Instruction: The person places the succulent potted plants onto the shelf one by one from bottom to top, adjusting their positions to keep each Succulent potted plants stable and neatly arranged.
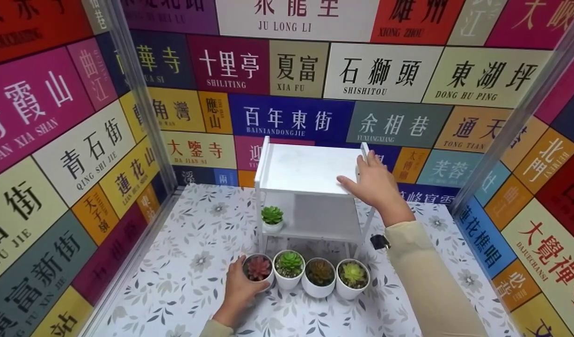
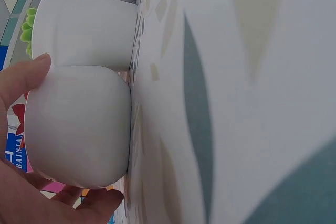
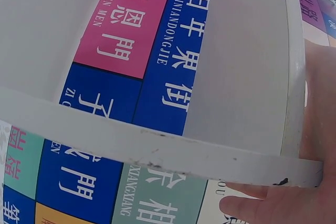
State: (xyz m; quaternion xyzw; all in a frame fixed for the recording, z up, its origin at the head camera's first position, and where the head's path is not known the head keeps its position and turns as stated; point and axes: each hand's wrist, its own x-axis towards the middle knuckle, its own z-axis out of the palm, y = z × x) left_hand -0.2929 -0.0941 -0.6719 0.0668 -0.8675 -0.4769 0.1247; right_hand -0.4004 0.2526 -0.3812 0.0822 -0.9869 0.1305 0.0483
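My left hand (image 1: 238,290) holds a small white pot (image 2: 79,127) with a reddish succulent (image 1: 258,268), thumb on one side and fingers on the other. The pot stands on the tabletop, at the left end of a row. Beside it are pots with a green succulent (image 1: 289,263), a brownish succulent (image 1: 320,271) and a yellow-green succulent (image 1: 353,274). My right hand (image 1: 380,185) grips the upper right side of a white two-tier shelf (image 1: 310,168), its thumb over the top board. On the lower tier, at the left, sits another potted green succulent (image 1: 272,215).
The table has a leaf-and-flower patterned cover (image 1: 198,285). Walls of colourful sign panels (image 1: 291,117) stand behind and on both sides, with clear upright edges at the corners. A small black object (image 1: 379,242) shows beside the right sleeve.
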